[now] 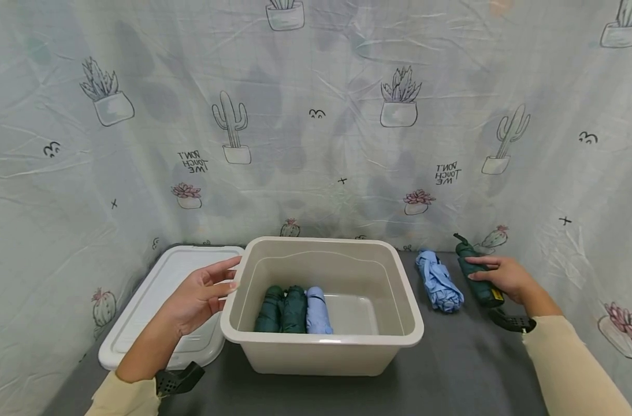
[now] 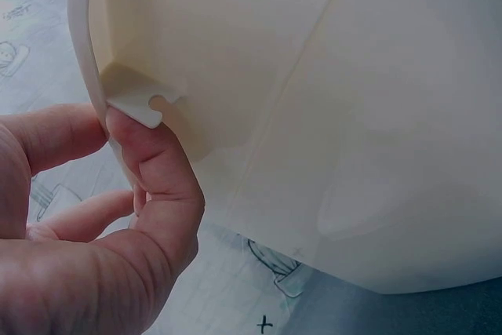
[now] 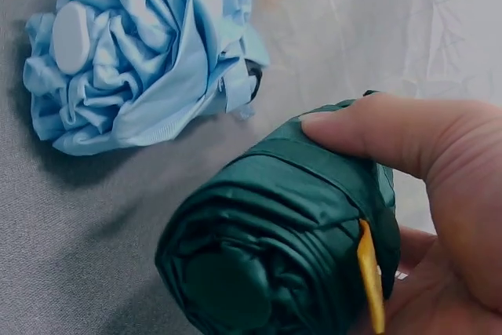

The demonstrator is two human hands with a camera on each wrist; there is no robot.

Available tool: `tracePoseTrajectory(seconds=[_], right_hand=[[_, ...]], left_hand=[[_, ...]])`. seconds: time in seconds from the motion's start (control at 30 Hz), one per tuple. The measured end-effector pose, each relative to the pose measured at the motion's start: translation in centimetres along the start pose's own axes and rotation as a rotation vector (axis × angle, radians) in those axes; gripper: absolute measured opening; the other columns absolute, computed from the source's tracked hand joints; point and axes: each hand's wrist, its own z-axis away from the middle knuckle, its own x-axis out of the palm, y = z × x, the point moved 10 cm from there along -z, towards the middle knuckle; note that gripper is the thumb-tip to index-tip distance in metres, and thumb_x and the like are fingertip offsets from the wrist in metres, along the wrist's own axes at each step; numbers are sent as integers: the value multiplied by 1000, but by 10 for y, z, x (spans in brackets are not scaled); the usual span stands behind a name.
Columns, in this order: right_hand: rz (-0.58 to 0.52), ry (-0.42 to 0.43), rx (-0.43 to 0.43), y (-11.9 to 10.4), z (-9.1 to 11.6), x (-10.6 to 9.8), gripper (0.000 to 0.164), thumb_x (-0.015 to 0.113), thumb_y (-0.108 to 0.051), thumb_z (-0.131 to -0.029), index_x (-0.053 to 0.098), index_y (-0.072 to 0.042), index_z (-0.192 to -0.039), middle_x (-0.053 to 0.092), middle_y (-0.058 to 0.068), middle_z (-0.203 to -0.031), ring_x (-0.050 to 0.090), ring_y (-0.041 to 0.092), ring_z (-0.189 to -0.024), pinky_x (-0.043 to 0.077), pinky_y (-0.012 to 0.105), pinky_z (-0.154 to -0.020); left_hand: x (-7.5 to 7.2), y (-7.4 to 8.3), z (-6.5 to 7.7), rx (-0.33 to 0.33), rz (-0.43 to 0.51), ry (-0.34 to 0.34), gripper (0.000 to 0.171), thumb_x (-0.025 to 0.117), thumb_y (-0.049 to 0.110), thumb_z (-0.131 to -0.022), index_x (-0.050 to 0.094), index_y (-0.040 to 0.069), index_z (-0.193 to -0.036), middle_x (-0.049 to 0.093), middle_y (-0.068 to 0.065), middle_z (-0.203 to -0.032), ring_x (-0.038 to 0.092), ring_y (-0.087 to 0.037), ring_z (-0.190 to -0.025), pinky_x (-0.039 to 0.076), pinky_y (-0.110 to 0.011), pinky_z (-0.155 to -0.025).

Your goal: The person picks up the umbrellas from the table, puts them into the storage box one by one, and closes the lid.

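At the right, my right hand [image 1: 505, 280] grips a folded dark green umbrella [image 3: 259, 209], thumb on one side and fingers round the other. A yellow tag shows near its end. Beside it on the table lies a loosely bundled light blue umbrella [image 1: 439, 283]. My left hand [image 1: 199, 297] holds the left rim of a beige plastic bin [image 1: 321, 358], its fingertips at the rim in the left wrist view. Inside the bin, at its left, two dark green folded umbrellas [image 1: 294, 312] lie side by side with a light blue folded umbrella [image 1: 318, 312].
A white lid [image 1: 149, 300] lies flat on the dark grey table [image 1: 441, 370], left of the bin and partly behind my left forearm. A curtain [image 1: 316, 150] printed with potted plants hangs behind the table and at both sides.
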Motion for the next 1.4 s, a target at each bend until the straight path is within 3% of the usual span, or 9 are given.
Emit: tracePoseTrajectory(seconds=[0.13,0.3,0.53,0.83,1.23,1.4], right_hand=[[-58,-18,5,-2,3,2,67,74,-27,-95,45,-2,-151,20,46,-157,40,59,-135,57,48,-94],[-158,-41,2,-6,5,6,67,74,-25,-95,46,-5,-152,19,48,-156,58,39,-120,61,36,-83],[-238,-64,2,-21,13,7,68,75,-31,-95,45,-14,-154,13,44,-160,64,23,-108,62,39,-86],[-256,-55,14,-50,26,9,76,77,-31,-93,40,-8,-156,17,44,-159,67,24,-105,62,48,-90],[-286,-76,-30,-93,38,22,80,79,-30,-91,40,-7,-157,34,38,-156,70,21,-104,63,47,-88],[-287,-65,-58,-110,42,24,80,81,-28,-89,42,-6,-156,56,27,-133,71,18,-99,63,44,-85]], left_hand=[[1,0,0,-7,5,-3,67,60,3,-102,26,0,-160,66,-4,-121,74,-17,-103,62,-37,-87],[0,0,1,-11,-8,8,67,61,4,-102,28,0,-160,67,-4,-121,74,-17,-103,62,-37,-88],[-1,0,0,-18,-11,13,68,61,4,-101,27,0,-160,66,-4,-120,74,-17,-102,62,-37,-87],[-2,-1,0,-35,-22,28,70,62,5,-101,25,0,-161,65,-4,-120,74,-16,-102,62,-36,-86],[-2,0,0,-41,-25,27,71,62,4,-101,24,0,-161,64,-4,-121,74,-16,-102,62,-36,-87],[-2,0,0,-38,-19,22,71,62,4,-101,24,0,-161,64,-4,-121,74,-16,-102,62,-37,-87]])
